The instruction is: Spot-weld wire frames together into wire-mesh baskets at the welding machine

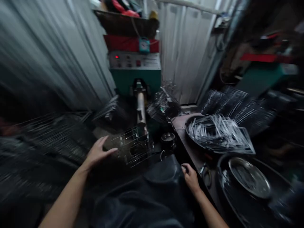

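Observation:
My left hand (98, 153) is held out with thumb and fingers apart, just left of a thin wire rack (136, 156). That rack is blurred and sits by the lower end of the welding-type machine's metal arm (141, 109). Whether the fingertips touch its wires, I cannot tell. My right hand (191, 179) is closed, with its fingers curled beside the bench edge; a small dark spot shows at the fingertips, too blurred to name. A dark apron or cloth (159, 190) covers my lap between the hands.
Behind the rack stands a green machine (137, 76) with a lit control panel (135, 60). On the right are a tray (190, 134) of bent wire pieces (220, 133), a black basin (223, 196) with a round metal dish (249, 177), and stacked wire racks (235, 104). More wire racks (52, 136) are left.

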